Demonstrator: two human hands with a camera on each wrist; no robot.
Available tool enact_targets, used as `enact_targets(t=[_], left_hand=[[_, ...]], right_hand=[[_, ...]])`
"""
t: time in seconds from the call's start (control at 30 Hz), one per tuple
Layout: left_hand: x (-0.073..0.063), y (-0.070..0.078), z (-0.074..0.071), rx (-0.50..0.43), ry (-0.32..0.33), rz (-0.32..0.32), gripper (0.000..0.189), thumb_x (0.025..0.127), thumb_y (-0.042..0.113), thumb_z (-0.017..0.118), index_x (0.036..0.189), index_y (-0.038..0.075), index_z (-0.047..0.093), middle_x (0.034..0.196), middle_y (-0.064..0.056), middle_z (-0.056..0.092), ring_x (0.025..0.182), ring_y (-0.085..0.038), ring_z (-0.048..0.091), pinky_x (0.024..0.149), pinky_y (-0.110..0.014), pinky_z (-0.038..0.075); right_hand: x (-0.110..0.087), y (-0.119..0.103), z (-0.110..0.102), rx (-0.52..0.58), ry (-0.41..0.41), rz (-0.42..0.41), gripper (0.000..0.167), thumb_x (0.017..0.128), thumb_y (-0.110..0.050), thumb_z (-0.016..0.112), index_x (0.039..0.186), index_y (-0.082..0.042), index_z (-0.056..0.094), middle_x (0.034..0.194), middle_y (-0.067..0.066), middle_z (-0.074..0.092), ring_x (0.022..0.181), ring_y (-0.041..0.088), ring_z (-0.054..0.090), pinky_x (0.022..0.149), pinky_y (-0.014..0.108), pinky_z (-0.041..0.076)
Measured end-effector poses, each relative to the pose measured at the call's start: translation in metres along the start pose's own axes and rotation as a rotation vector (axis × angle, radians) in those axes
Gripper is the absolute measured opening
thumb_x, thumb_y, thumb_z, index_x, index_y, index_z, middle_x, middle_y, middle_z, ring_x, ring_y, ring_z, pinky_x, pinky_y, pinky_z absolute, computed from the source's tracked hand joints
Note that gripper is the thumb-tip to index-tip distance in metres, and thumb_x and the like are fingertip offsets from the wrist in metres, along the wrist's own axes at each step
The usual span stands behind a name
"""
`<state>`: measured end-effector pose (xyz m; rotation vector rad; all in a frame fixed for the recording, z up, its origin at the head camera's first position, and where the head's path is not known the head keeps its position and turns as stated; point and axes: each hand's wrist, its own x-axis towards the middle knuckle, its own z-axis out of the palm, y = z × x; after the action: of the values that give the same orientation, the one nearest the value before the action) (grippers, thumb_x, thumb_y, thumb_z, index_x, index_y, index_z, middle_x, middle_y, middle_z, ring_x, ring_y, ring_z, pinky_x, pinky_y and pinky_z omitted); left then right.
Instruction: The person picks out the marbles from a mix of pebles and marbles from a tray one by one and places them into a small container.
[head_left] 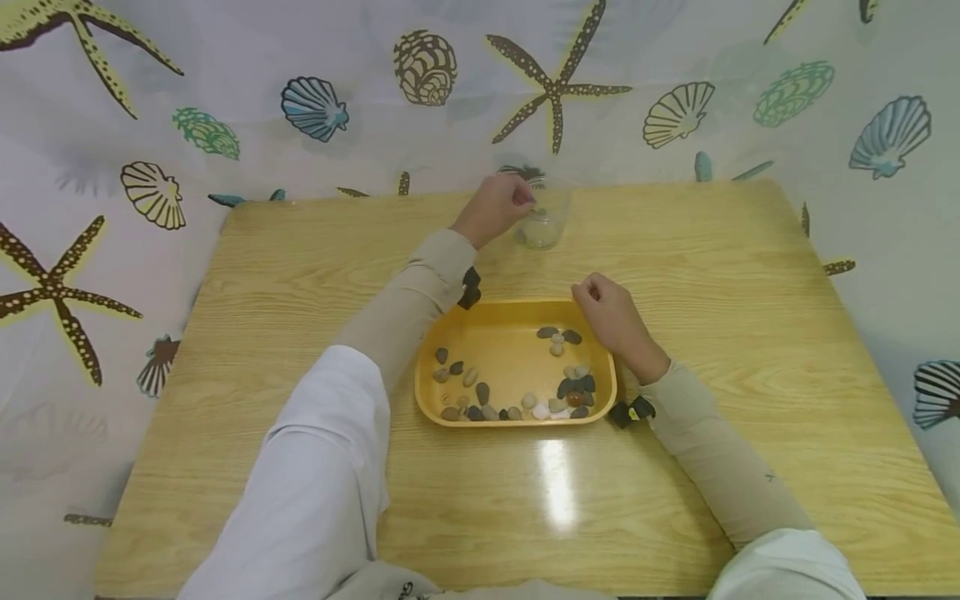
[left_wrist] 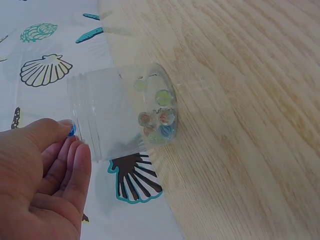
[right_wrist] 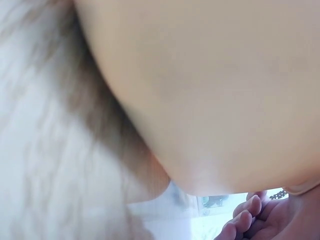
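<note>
My left hand (head_left: 493, 208) pinches a small blue marble (left_wrist: 72, 130) between thumb and fingertips, at the mouth of a clear jar (left_wrist: 107, 110). Several glass marbles (left_wrist: 163, 97), green, orange and blue, lie at the bottom of that jar, which stands near the table's far side. My right hand (head_left: 611, 315) rests by the far right corner of a yellow tray (head_left: 495, 307), its fingers loosely curled with nothing seen in them. The right wrist view shows a large blurred tan surface and part of the curled fingers (right_wrist: 243, 220).
Grey, tan and white pebbles (head_left: 482, 392) lie scattered in the tray, with a brownish-orange round piece (head_left: 574, 399) among them. A curtain (head_left: 360, 50) printed with shells and starfish hangs behind the wooden table (head_left: 300, 275) and along its sides.
</note>
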<state>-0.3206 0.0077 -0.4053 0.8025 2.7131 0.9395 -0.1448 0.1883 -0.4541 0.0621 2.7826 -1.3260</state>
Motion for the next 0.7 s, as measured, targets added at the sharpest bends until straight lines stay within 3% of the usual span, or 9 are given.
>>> enact_targets(t=[0.3,0.7], left_hand=[[-0.0018,0.0089,-0.0041,0.085,-0.073,0.014,0.021,0.092,0.020,0.059,0.107,0.005,0.062,0.105,-0.005,0.061,0.096,-0.014,0.056,0.084,-0.022,0.043],[0.0014,0.0063,-0.0079,0.135,-0.127,0.058,0.019,0.092,0.021,0.059,0.103,0.006,0.063,0.102,-0.004,0.062,0.094,-0.015,0.056,0.083,-0.025,0.044]], right_hand=[[-0.0025,-0.0025,-0.0013,0.010,-0.004,0.006,0.034,0.098,-0.038,0.040,0.083,-0.009,0.048,0.068,0.008,0.043,0.057,0.023,0.040,0.053,0.035,0.037],[-0.0004,-0.0038,-0.0040,-0.014,-0.019,-0.001,0.035,0.099,-0.039,0.038,0.087,-0.008,0.049,0.070,0.008,0.044,0.058,0.024,0.041,0.054,0.035,0.037]])
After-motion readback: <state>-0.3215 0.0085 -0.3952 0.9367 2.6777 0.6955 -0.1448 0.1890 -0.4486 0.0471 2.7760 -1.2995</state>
